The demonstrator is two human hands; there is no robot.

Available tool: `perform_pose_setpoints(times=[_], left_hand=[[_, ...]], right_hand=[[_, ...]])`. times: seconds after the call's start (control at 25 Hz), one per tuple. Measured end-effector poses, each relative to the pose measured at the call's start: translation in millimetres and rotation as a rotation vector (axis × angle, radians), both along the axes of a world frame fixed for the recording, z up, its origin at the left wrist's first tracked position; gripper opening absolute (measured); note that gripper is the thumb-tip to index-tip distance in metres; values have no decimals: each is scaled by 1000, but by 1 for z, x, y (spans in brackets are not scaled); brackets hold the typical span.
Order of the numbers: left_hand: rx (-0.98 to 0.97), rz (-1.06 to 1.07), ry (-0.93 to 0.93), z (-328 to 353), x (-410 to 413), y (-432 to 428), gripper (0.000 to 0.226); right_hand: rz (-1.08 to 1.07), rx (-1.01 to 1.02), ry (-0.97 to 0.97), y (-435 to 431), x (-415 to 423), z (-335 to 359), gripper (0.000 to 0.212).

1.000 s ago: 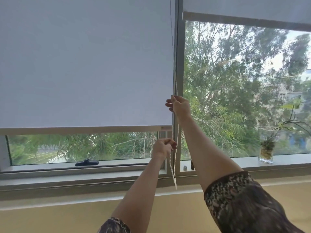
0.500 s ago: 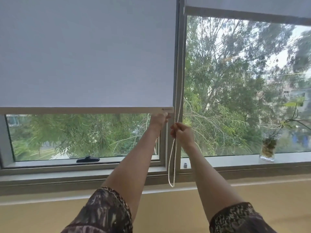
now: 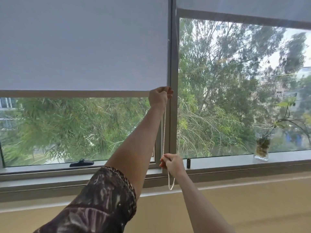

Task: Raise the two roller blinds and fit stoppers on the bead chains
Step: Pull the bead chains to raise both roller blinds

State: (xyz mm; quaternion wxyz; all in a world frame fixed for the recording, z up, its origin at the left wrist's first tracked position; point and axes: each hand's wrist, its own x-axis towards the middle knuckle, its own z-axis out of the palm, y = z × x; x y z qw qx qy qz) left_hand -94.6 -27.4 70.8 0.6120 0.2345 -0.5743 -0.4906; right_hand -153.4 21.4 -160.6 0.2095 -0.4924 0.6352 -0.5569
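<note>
The left roller blind (image 3: 80,47) covers the upper half of the left window, and its bottom bar (image 3: 72,93) hangs about mid-height. The right roller blind (image 3: 244,7) is rolled nearly to the top. A white bead chain (image 3: 164,132) hangs in a loop beside the central window post. My left hand (image 3: 159,96) is closed on the chain high up, at the bottom bar's right end. My right hand (image 3: 171,165) is closed on the same chain low down, near the sill. The loop's end dangles just below my right hand.
A glass vase with a plant (image 3: 261,150) stands on the right sill. A small dark object (image 3: 188,163) stands on the sill next to my right hand. A black window handle (image 3: 81,163) lies at the left window's lower frame. A yellow wall runs below the sill.
The left blind's bottom bar has risen. My right hand has pulled down along the chain from high up to the sill, while my left hand has gone up to the bar's end.
</note>
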Motion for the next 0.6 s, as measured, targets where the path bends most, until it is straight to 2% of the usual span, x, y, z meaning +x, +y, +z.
perform_pose_setpoints(times=[0.08,0.2,0.28,0.52,0.6], left_hand=[[-42,80,-82,-5,2,0,17],[-50,132,-167,-22,5,-3,14],[-37,102,-205,-32,7,-1,16],[23,28,-326,-84,5,-2,24],[12,42,-398,-105,4,-1,33]], right_hand=[[14,61,36,0,-4,1,22],[19,167,215,4,-12,11,21],[-24,81,214,8,-18,32,27],[-54,-331,-96,9,-22,160,25],[-39,-392,-111,6,-19,196,27]])
